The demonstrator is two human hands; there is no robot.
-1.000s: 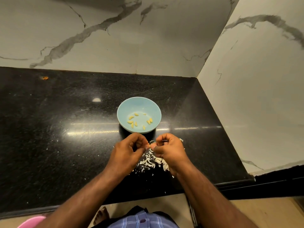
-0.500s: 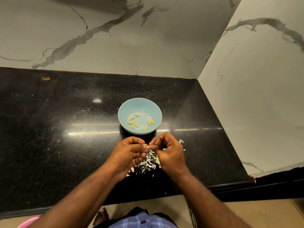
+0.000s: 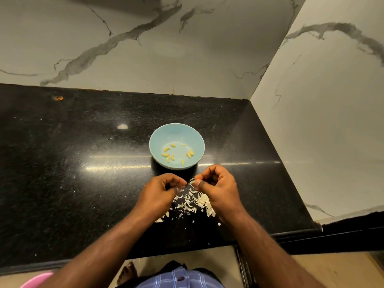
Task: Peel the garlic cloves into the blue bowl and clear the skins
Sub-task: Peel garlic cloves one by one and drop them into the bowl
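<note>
Blue bowl [image 3: 196, 138] unlabelled; hands [image 3: 158, 194] possibly pinching skin.

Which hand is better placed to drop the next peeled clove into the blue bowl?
Probably the right hand: it lies nearer the blue bowl, just below its near rim. The left hand sits lower. What each hand pinches is too small to tell.

One blue bowl [image 3: 158, 140] on the black worktop [image 3: 62, 183], holding nine peeled garlic cloves [image 3: 168, 158]. One heap of white garlic skins [image 3: 192, 201] on the worktop, with loose flakes around it too many and too small to count. Two hands: left hand [image 3: 159, 194] and right hand [image 3: 218, 188]; one orange scrap [image 3: 59, 98] near the wall.
</note>
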